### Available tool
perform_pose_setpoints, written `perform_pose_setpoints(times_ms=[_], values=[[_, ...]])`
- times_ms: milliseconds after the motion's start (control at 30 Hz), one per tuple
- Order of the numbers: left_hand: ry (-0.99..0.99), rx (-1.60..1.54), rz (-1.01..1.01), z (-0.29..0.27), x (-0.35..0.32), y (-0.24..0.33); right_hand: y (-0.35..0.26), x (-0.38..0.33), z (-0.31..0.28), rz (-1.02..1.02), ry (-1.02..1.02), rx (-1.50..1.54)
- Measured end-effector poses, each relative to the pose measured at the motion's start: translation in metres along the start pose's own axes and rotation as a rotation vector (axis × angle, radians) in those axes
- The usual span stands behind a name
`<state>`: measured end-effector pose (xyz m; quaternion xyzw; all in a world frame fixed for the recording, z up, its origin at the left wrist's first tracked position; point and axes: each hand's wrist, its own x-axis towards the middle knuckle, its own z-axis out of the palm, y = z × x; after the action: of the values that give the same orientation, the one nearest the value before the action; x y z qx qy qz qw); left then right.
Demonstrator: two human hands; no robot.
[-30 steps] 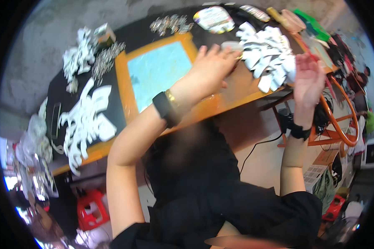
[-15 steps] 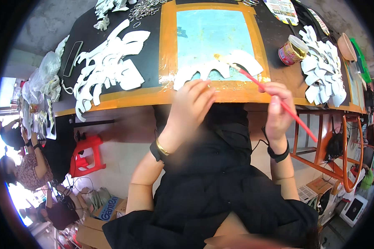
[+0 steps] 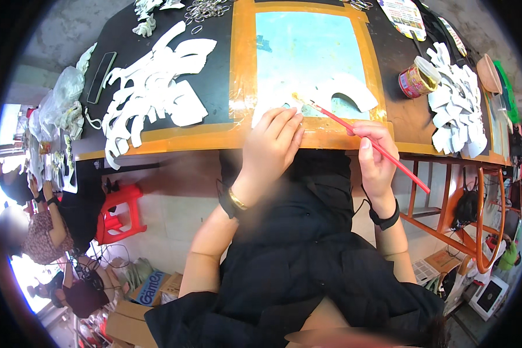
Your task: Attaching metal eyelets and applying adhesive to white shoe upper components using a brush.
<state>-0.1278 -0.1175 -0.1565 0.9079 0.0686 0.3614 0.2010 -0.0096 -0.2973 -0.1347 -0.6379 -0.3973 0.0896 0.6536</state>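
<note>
Flat curved white pieces (image 3: pixel 356 91) lie along the near edge of a light blue sheet (image 3: pixel 307 40). My left hand (image 3: pixel 269 142) rests at that edge, fingers stretched out and fingertips touching a white piece. What its thumb does is hidden. My right hand (image 3: pixel 377 153) is closed round a slim red-handled brush (image 3: pixel 345 123), tilted with its tip on the white pieces near my left fingertips. A tilted tub (image 3: pixel 414 81) of yellowish paste stands to the right.
Orange-brown tape (image 3: pixel 243 64) borders the sheet on the black table. Curved white pieces (image 3: pixel 156 81) are heaped at left, more white pieces (image 3: pixel 458 110) at right. Metal rings (image 3: pixel 206 10) lie at the back. A red stool (image 3: pixel 122 214), a wooden chair (image 3: pixel 481 220) and several people are around.
My left hand has come down against the white pieces. The brush in my right hand has shifted left along them, its tip now close to my left fingers.
</note>
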Motion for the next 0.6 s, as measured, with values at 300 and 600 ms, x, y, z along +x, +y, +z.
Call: perform_pose_setpoints(times_ms=[300, 600], values=[[0.008, 0.025, -0.009, 0.001, -0.001, 0.001, -0.009, 0.004, -0.004, -0.088, 0.021, -0.196], [-0.009, 0.013, -0.054, 0.000, -0.001, 0.005, -0.015, 0.006, -0.009, -0.126, 0.037, -0.306]])
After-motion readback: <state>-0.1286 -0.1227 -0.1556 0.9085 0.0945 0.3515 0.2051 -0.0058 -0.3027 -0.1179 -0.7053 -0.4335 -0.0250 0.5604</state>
